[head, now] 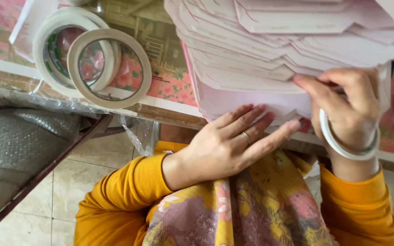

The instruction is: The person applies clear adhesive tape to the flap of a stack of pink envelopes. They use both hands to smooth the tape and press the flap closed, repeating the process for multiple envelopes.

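A fanned stack of pale pink paper sheets [261, 50] lies on a table [169, 107] covered with a flowered cloth, its lower edge hanging just past the table's near rim. The person's left hand [226, 143] rests flat against that lower edge, fingers [245, 119] stretched out and lying close together, their tips touching the bottom sheets; a ring sits on one finger. The right hand [347, 107] is at the stack's lower right corner, with the thumb and forefinger pinched on the edge of a few sheets and the other fingers curled in. A roll of white tape [348, 145] is worn around the right wrist like a bangle. Both arms are in orange sleeves [124, 187], above a yellow flowered garment. Further left on the table, well apart from the hands, two more rolls of tape [92, 59] lie overlapping. Bubble wrap [14, 146] sits below the table on the left, over a tiled floor [78, 168].
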